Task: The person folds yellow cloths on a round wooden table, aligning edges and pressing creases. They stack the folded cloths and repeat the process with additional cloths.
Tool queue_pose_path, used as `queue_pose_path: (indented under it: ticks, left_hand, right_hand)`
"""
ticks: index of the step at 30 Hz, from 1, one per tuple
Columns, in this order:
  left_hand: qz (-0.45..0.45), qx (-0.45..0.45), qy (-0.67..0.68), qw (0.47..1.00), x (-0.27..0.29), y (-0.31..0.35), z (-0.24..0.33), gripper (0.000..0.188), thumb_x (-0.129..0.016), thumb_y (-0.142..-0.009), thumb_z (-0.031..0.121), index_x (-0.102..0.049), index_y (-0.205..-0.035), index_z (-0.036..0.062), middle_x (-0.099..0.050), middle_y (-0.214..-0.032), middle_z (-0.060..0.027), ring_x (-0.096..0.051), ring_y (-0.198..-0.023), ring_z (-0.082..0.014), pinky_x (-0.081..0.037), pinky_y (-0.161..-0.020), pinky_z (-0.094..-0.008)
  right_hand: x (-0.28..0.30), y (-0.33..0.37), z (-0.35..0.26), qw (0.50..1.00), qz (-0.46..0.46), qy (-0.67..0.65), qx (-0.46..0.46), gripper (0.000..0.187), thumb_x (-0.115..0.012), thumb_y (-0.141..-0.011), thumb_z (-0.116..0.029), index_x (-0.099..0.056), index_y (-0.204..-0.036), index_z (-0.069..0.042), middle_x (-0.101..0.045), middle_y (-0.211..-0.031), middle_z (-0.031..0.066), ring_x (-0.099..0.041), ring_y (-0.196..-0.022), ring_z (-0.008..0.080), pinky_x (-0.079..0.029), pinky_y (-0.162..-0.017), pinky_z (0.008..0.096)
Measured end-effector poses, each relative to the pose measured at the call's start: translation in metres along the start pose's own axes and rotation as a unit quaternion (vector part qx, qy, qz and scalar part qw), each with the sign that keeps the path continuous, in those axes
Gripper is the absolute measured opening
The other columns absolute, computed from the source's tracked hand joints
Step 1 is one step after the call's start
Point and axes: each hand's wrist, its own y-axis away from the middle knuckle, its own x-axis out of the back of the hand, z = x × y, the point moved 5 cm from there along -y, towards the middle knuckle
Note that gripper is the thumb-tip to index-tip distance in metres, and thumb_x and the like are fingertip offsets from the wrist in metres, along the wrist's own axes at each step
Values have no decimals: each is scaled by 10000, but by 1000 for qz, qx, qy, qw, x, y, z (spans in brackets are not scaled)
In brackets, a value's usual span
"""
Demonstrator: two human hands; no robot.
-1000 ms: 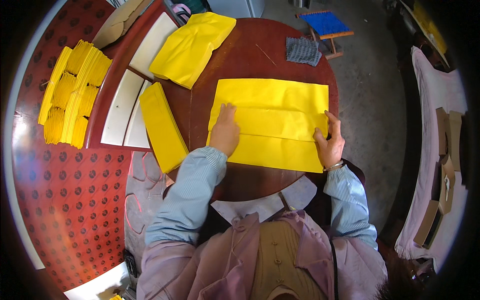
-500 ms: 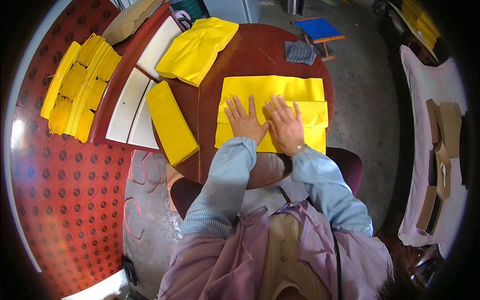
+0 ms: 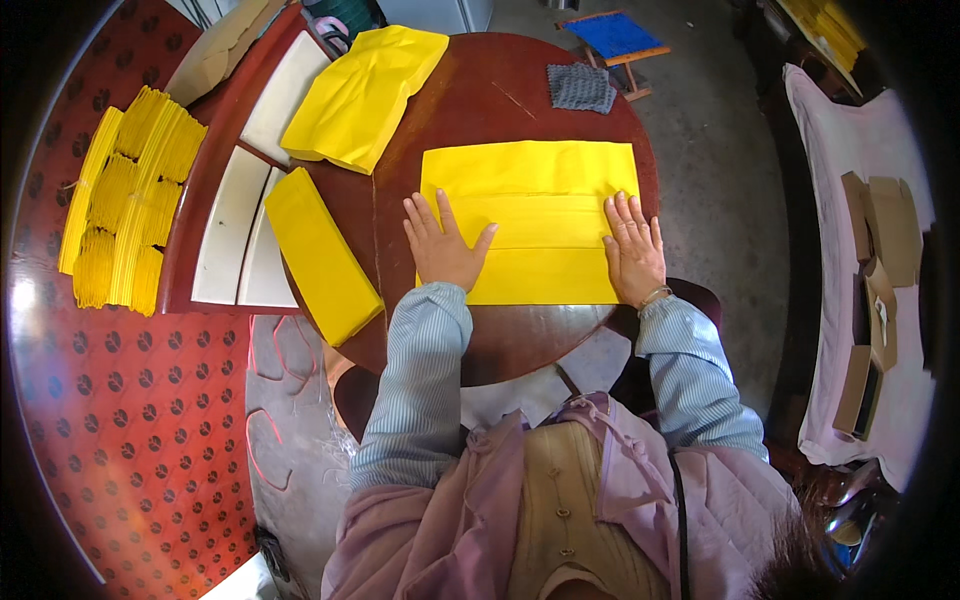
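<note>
A yellow paper sheet with long horizontal crease lines lies on the round reddish-brown table. My left hand rests flat on its left edge, the thumb stretched out sideways from the other fingers. At the opposite edge, my right hand lies palm down with its fingers straight and the thumb apart. Left of the sheet is a long yellow folded bundle. Farther back, a crumpled stack of yellow paper reaches over the table's far left rim.
A grey textured cloth lies near the table's far right rim. To the left, white panels adjoin the table, with bundles of folded yellow paper beyond. A blue folding stool stands behind; open cardboard boxes sit at right.
My hands have moved apart, from the middle of the paper to its left and right edges. The uneven overlapping fold now lies flatter and straighter. The whole view has shifted slightly.
</note>
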Motion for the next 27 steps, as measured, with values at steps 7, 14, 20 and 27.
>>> queue_pose_path:
  ticks: [7, 14, 20, 27]
  left_hand:
    - [221, 75, 353, 906, 14, 64, 7, 546, -689, -1040, 201, -459, -1493, 0, -490, -1512, -234, -476, -1418, -370, -348, -1243, -475]
    - [-17, 265, 778, 569, -37, 56, 61, 349, -636, -1062, 109, -556, -1362, -49, -675, -1295, -173, -661, -1235, -325, -552, -1086, -400]
    - [-20, 281, 770, 573, -28, 35, 100, 411, -638, -1022, 23, -529, -1415, -37, -658, -1358, -192, -709, -1186, -390, -632, -988, -534]
    - [-326, 94, 626, 703, 36, 22, 46, 618, -644, -929, -47, -522, -1512, 115, -667, -1401, -83, -686, -1248, -294, -622, -954, -447]
  right_hand:
    - [3, 1, -2, 1000, -11, -13, -3, 584, -373, -1154, -368, -289, -1709, -208, -221, -1796, 28, -143, -1668, 220, -77, -1349, 521]
    - [12, -2, -2, 998, -35, -41, -14, 584, -380, -1146, -387, -314, -1702, -223, -236, -1793, 17, -160, -1665, 207, -23, -1342, 559]
    - [52, -12, 1, 995, -67, -67, 4, 589, -463, -1121, -428, -394, -1665, -213, -417, -1711, 56, -324, -1608, 269, -86, -1337, 576]
    - [78, -51, 30, 892, -120, -435, -14, 576, -639, -1064, -376, -509, -1594, -191, -495, -1632, 200, -503, -1489, 375, -338, -1284, 496]
